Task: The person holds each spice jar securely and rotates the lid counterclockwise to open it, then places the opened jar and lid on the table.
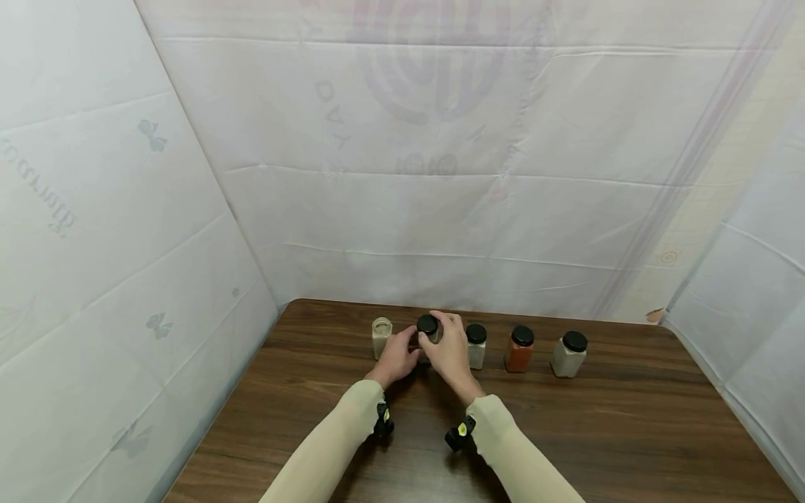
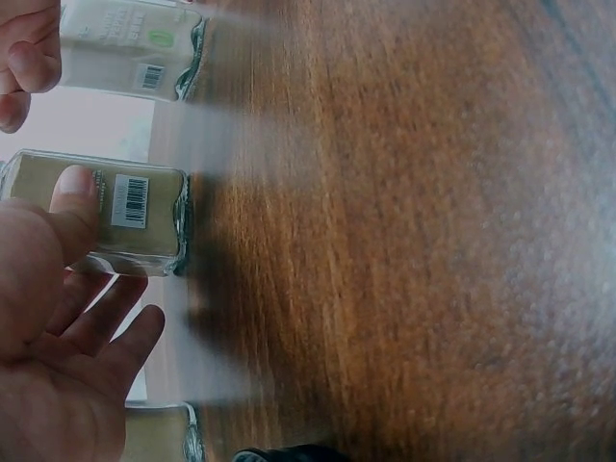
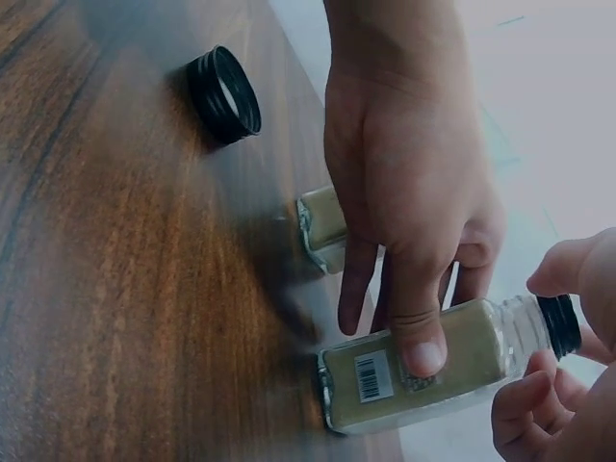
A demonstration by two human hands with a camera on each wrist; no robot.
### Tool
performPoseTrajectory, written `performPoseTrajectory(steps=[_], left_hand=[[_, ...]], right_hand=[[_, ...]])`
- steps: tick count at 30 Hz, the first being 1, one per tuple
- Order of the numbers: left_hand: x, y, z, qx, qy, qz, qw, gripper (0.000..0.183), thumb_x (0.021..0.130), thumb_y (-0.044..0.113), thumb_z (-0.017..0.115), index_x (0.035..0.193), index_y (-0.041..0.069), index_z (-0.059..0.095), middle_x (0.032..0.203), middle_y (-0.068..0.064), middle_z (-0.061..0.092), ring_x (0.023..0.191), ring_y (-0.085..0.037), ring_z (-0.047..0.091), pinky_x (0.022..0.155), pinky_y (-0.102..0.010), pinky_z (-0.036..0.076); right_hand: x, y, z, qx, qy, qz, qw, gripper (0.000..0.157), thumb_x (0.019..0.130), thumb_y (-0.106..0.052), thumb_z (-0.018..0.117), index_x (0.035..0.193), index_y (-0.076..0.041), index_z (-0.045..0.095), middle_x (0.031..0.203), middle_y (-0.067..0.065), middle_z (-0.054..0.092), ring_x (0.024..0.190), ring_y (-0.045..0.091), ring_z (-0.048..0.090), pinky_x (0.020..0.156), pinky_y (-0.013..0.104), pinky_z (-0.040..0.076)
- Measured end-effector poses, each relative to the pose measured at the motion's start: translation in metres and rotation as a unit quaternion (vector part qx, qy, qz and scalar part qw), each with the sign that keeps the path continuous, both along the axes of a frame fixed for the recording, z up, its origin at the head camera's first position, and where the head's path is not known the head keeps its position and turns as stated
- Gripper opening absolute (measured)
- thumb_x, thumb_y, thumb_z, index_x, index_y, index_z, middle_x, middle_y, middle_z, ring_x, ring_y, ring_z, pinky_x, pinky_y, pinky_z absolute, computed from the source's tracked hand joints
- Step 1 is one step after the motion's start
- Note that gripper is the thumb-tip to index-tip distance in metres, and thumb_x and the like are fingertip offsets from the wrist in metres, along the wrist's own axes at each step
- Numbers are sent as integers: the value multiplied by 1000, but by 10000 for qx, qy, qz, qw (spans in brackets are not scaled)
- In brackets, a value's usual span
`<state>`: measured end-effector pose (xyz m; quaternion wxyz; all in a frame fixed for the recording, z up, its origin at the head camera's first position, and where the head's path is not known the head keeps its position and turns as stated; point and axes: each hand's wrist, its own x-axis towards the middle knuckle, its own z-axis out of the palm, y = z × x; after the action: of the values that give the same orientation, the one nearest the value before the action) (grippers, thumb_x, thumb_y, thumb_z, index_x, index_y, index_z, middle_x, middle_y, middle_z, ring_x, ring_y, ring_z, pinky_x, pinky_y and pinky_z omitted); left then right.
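My left hand [image 1: 395, 358] holds a square glass spice jar of tan powder [image 3: 462, 351] by its body, thumb across the label side. Its base is on or very near the table; I cannot tell which. The fingers of my right hand [image 1: 450, 351] pinch the jar's black screw cap [image 3: 558, 325]. In the right wrist view the clear threaded neck shows below this cap, which sits high on it. Left of my left hand stands a lidless jar of pale tan powder [image 1: 380, 341]. A loose black cap [image 3: 223, 94] lies on the table near it.
Right of my hands, three capped jars stand in a row: a pale one [image 1: 476, 353], one with orange-red contents [image 1: 518, 356] and a whitish one [image 1: 568, 360]. The brown wooden table [image 1: 629, 419] meets white sheeted walls [image 1: 440, 223] at the back and sides.
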<state>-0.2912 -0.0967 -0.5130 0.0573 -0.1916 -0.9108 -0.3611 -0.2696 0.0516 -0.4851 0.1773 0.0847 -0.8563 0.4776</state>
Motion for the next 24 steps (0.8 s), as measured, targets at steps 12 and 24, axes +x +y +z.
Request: performPoseTrajectory(steps=[12, 24], left_hand=[[0, 0, -1, -26, -9, 42, 10000, 37, 95, 3, 65, 132, 2, 61, 122, -18, 70, 113, -34, 67, 95, -49, 54], [1, 0, -1, 281, -82, -36, 9996, 43, 97, 15, 73, 137, 5, 60, 124, -14, 71, 116, -31, 67, 98, -47, 53]], right_hand=[[3, 3, 6, 6, 42, -9, 10000, 47, 92, -16, 77, 136, -6, 64, 122, 16, 54, 94, 34, 61, 77, 46, 51], [9, 11, 13, 128, 167, -15, 9998, 42, 91, -19, 79, 129, -10, 63, 115, 11, 60, 102, 36, 63, 80, 48, 51]])
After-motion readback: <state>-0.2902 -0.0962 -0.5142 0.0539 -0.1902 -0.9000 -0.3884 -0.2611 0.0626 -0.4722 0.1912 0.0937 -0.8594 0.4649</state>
